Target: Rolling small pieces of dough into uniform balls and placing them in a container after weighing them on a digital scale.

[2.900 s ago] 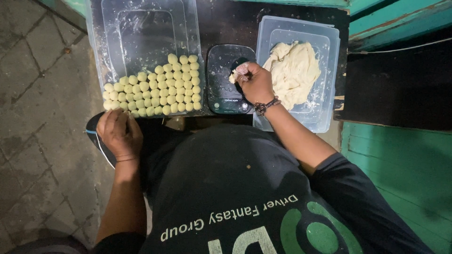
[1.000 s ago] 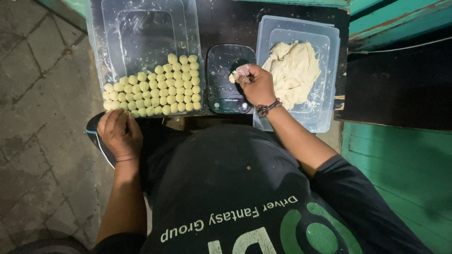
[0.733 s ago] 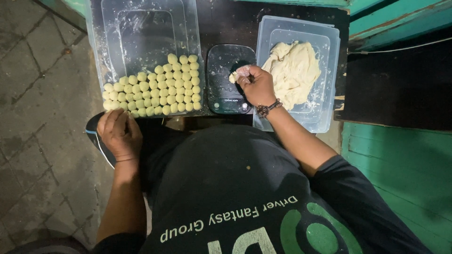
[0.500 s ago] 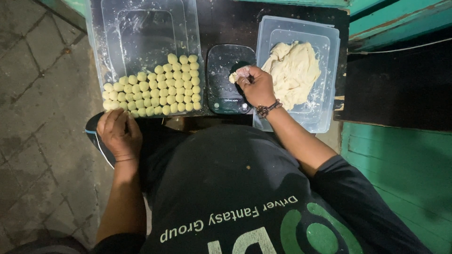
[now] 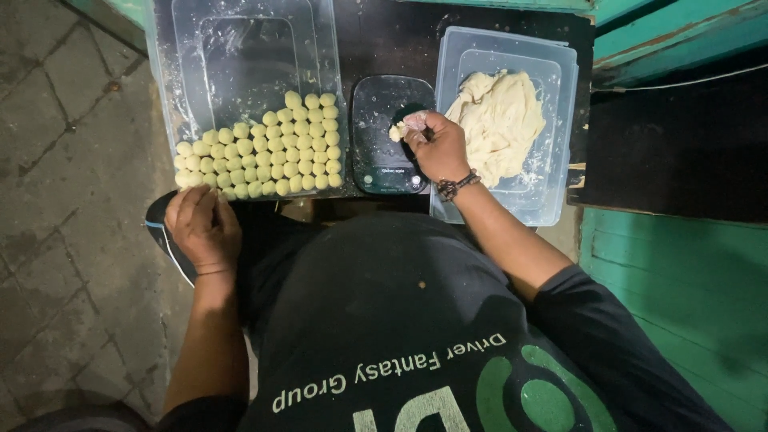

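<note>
My right hand (image 5: 438,146) pinches a small piece of pale dough (image 5: 396,132) over a dark glass kitchen scale (image 5: 382,156). Right of the scale stands a clear plastic tub (image 5: 560,128) with a large lump of dough (image 5: 500,120) in it. On the left, a second clear tub (image 5: 240,56) holds several rows of small dough balls (image 5: 272,156) along its near side. My left hand (image 5: 204,224) rests on my knee just below that tub, fingers loosely spread, nothing in it.
The tubs and scale sit on a dark tabletop (image 5: 392,40). A paved stone floor (image 5: 64,200) lies to the left. Green painted wood (image 5: 680,272) runs along the right side and back.
My right hand has shifted very slightly over the scale while still pinching the dough piece. My left hand has stayed on my knee.
</note>
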